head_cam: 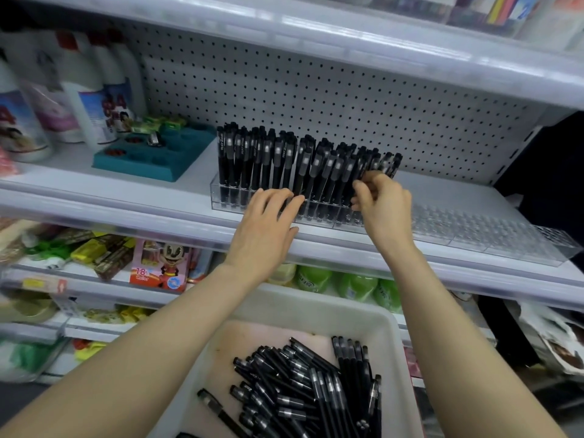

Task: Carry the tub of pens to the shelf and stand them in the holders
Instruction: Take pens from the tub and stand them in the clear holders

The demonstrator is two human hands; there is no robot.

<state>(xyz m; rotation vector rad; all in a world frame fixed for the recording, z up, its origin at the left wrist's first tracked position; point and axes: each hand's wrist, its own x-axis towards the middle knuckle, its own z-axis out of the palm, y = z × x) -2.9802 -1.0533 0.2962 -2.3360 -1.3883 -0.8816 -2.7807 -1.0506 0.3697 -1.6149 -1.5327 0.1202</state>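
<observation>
Head view: near the shelf's (126, 207) front edge, a clear holder (218, 197) carries a row of standing pens (268, 159). The right hand (384, 205) pinches a black pen (389, 163) at the row's right end. The left hand (268, 222), fingers spread, rests against the holder's front. Keep the pen upright and seat it fully in its slot. Below the shelf, the white tub (390, 324) holds loose pens (300, 390).

Standing pens (284, 159) pack the clear holder (218, 197) from its left end to the right hand (382, 207), whose grip closes on the last few; the left hand (268, 222) lies across its front. Right of the holder, empty holders (493, 232) stand open from above (the upper shelf (410, 55) overhangs well above the pen caps). Pegboard (316, 96) closes off the space behind the holder, and a teal tray (148, 159) sits just left of it.
</observation>
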